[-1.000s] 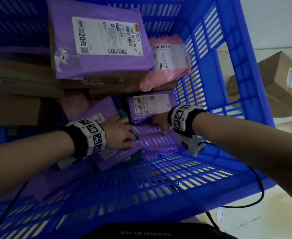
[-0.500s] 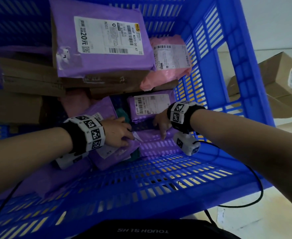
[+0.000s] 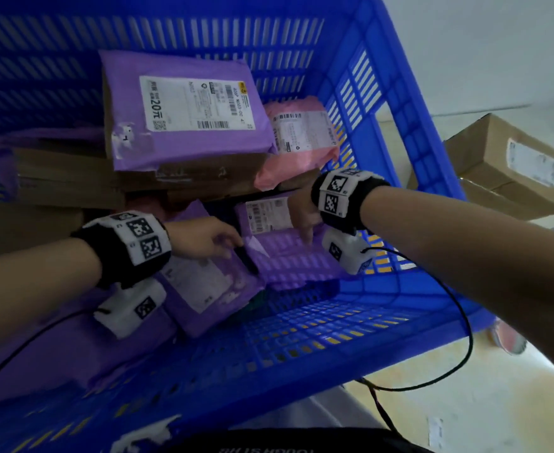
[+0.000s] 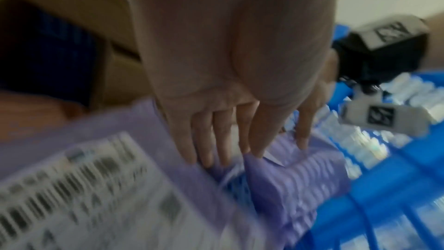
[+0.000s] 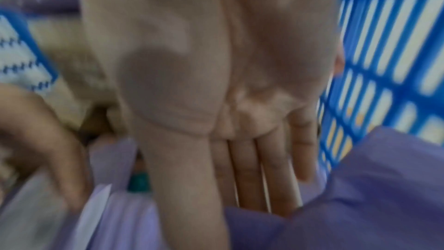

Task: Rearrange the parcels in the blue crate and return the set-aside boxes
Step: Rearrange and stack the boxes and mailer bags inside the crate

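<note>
Black wristbands bearing white square-coded tags, white camera pods beneath (thin black cables trailing), forearms bare.

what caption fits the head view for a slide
Both hands, left and right, reach among purple parcels low in the blue crate, cardboard boxes waiting outside.

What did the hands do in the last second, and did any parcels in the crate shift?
The left hand, curled on the low purple parcels a second ago, has opened, and its straight fingers now touch the edge of the flat purple parcel. The right hand lifted slightly, fingers pointing down at that parcel. The big purple parcel, pink parcel and blue crate stayed put.
</note>
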Demonstrator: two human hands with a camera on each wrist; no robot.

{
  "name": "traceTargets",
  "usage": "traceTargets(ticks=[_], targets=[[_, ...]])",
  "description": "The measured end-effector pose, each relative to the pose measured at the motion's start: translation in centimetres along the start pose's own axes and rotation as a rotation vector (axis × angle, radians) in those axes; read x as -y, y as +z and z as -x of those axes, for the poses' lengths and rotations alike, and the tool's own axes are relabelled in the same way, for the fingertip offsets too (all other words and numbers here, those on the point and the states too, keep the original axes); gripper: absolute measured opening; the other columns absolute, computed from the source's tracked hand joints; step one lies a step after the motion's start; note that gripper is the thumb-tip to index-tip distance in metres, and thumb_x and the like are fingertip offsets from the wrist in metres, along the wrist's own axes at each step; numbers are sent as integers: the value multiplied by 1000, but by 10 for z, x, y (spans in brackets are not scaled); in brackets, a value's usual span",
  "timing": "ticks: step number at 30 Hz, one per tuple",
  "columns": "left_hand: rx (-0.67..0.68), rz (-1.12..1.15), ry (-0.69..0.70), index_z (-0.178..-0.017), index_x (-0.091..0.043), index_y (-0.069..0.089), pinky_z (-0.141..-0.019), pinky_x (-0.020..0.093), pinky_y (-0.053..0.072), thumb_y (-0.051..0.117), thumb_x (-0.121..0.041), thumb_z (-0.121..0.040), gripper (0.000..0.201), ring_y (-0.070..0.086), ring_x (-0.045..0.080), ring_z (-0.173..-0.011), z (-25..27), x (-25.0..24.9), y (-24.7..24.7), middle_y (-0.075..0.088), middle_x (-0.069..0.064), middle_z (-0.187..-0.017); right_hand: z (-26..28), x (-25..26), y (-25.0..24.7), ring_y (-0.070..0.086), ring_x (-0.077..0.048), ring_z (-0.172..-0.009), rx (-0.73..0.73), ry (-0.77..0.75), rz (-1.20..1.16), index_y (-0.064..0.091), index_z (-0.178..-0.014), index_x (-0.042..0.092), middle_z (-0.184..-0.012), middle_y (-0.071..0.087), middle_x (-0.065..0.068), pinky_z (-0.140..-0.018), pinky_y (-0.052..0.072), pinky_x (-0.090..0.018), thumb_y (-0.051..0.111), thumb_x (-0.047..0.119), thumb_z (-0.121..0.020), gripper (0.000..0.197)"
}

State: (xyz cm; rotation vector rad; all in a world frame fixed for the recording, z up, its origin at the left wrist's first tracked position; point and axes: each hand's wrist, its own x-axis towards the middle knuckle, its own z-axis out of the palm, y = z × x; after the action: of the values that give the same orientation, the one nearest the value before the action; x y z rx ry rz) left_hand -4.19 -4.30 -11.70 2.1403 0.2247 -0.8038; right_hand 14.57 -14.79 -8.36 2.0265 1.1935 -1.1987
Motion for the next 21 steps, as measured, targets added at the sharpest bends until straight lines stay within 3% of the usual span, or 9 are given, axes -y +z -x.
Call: traceTargets(ticks=[2, 4, 6, 9, 11, 14, 17, 19, 21], targets=[[-83, 76, -19, -127, -8, 55, -76, 11, 47, 64, -17, -88, 41, 59, 10, -94, 7, -1, -15, 65, 3, -112, 9, -2, -16, 68, -10, -71, -78, -34, -29, 70, -96, 13, -71, 72, 6, -69, 55, -20, 78, 20, -67, 31], [-131, 162, -7, -125, -12, 57, -81, 17, 51, 70, -33, -78, 53, 62, 4, -88, 19, -9, -29, 66, -6, -101, 27, 0, -31, 54, 4, -45, -56, -95, -6, 65, -83, 6, -46, 62, 11, -51, 43, -6, 74, 20, -77, 17], [-178, 223, 38, -114, -19, 62, -84, 21, 52, 73, -39, -70, 50, 61, -11, -79, 31, -20, -39, 68, -14, -94, 45, 1, -41, 43, -4, -44, -37, -110, -25, 53, -60, 11, -36, 50, 7, -50, 36, -14, 72, 19, -80, 29], [-276, 287, 95, -93, -22, 64, -66, 5, 46, 75, -17, -75, 21, 56, -19, -61, 51, -36, -50, 69, -25, -69, 75, -3, -55, 42, -13, -56, -77, -176, -127, 56, -55, 18, -49, 51, 3, -59, 38, -26, 76, 12, -75, 29], [-315, 366, 149, -87, -25, 66, -61, 3, 45, 77, -24, -67, 23, 59, -16, -63, 70, -47, -61, 70, -25, -67, 96, -6, -64, 44, -12, -57, -133, -234, -161, 59, -57, 18, -52, 53, 3, -59, 39, -25, 77, 12, -75, 26], [-409, 414, 205, -82, -23, 68, -62, 8, 47, 80, -27, -64, 22, 61, -10, -65, 104, -62, -82, 72, -15, -69, 134, -5, -79, 48, -14, -64, -240, -328, -204, 69, -78, 4, -66, 58, -6, -62, 41, -22, 76, 16, -75, 15], [-517, 470, 270, -86, -24, 73, -73, 16, 55, 83, -56, -43, 55, 67, 2, -78, 133, -72, -105, 75, -5, -87, 167, -5, -97, 54, -15, -71, -417, -409, -266, 73, -90, 7, -81, 69, -20, -74, 48, -30, 77, 20, -74, 22], [-586, 532, 299, -85, -23, 76, -76, 23, 58, 84, -54, -42, 53, 69, 11, -79, 149, -79, -118, 75, 1, -88, 187, -3, -109, 57, -13, -74, -517, -467, -304, 74, -86, 13, -91, 71, -22, -78, 50, -32, 77, 19, -74, 14], [-709, 552, 294, -78, -27, 76, -71, 21, 58, 80, -46, -47, 37, 68, 11, -75, 161, -84, -131, 75, -1, -80, 202, 0, -120, 58, -11, -73, -614, -497, -343, 73, -83, 14, -89, 73, -19, -76, 48, -27, 77, 15, -74, 10]])
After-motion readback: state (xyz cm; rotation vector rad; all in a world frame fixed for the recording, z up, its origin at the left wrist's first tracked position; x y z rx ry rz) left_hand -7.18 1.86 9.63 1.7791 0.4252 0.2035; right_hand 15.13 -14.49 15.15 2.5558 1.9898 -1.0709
